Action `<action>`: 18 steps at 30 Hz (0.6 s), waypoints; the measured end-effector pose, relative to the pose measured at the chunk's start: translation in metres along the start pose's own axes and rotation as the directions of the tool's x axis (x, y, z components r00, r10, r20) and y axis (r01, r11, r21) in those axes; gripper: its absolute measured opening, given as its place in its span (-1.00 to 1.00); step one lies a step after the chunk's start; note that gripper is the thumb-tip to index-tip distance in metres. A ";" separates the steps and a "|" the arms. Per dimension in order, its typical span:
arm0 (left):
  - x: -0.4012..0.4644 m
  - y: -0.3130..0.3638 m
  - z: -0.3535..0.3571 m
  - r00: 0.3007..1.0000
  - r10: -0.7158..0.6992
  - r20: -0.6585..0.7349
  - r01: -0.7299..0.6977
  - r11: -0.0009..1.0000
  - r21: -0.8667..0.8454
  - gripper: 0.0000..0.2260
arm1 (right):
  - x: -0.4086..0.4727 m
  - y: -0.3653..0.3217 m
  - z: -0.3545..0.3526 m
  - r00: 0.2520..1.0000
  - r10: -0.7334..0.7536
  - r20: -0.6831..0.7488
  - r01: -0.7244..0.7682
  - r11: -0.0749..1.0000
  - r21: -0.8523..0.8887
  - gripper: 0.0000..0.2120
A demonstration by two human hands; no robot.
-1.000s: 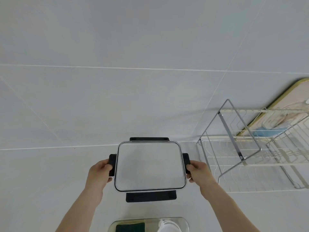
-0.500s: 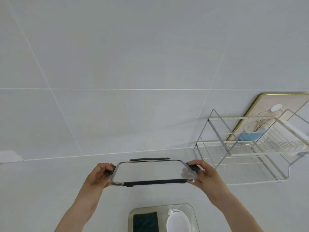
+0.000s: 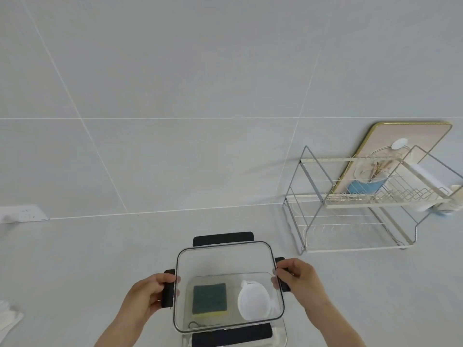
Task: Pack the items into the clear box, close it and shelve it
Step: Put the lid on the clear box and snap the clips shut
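I hold a clear lid (image 3: 225, 261) with black latch flaps level above the clear box (image 3: 281, 339) at the bottom centre. My left hand (image 3: 147, 296) grips the lid's left black flap and my right hand (image 3: 298, 279) grips its right flap. Through the lid I see a green and yellow sponge (image 3: 210, 300), a white rounded item (image 3: 251, 306) and a small dark metal item (image 3: 198, 324) lying in the box. The box's near wall is cut off by the frame edge.
A two-tier wire rack (image 3: 350, 221) stands on the counter to the right, by the tiled wall. A pink board with a gold rim (image 3: 411, 136) leans behind it, with a blue and clear cup (image 3: 368, 181). A wall socket (image 3: 22, 212) is far left; white cloth (image 3: 8, 319) lies at the left edge.
The lid has come down and toward me, from held up in front of the wall to flat over the box. The view has tilted down, bringing the box contents into sight.
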State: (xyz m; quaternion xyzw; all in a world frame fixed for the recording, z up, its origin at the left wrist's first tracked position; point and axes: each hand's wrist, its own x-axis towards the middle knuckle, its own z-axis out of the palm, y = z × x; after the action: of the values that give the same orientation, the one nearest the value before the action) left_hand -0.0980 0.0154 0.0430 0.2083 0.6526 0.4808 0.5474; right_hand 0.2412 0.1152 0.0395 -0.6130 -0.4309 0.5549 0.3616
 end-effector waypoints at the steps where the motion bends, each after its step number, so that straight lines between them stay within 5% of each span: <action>1: 0.000 -0.006 0.007 0.999 0.011 -0.040 -0.009 0.998 0.059 -0.82 | 0.000 0.007 -0.001 1.000 -0.009 -0.029 0.008 0.998 -0.056 -0.90; 3: -0.002 -0.019 0.017 0.994 0.052 -0.096 -0.034 0.982 0.186 -0.92 | -0.002 0.021 -0.002 0.998 -0.010 -0.069 -0.001 0.987 -0.161 -0.82; 12: -0.009 -0.055 0.034 0.976 0.108 -0.190 -0.005 0.880 0.475 -0.84 | -0.010 0.052 -0.010 0.984 -0.010 -0.176 -0.065 0.908 -0.414 -0.74; 18: -0.012 -0.063 0.038 0.959 0.148 -0.243 0.006 0.843 0.538 -0.84 | -0.011 0.054 -0.011 0.987 0.025 -0.160 -0.089 0.910 -0.406 -0.78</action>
State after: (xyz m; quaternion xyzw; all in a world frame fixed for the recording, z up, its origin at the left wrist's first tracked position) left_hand -0.0432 -0.0076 -0.0022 0.3077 0.8216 0.3247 0.3533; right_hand 0.2584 0.0852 -0.0051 -0.7281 -0.4913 0.4136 0.2397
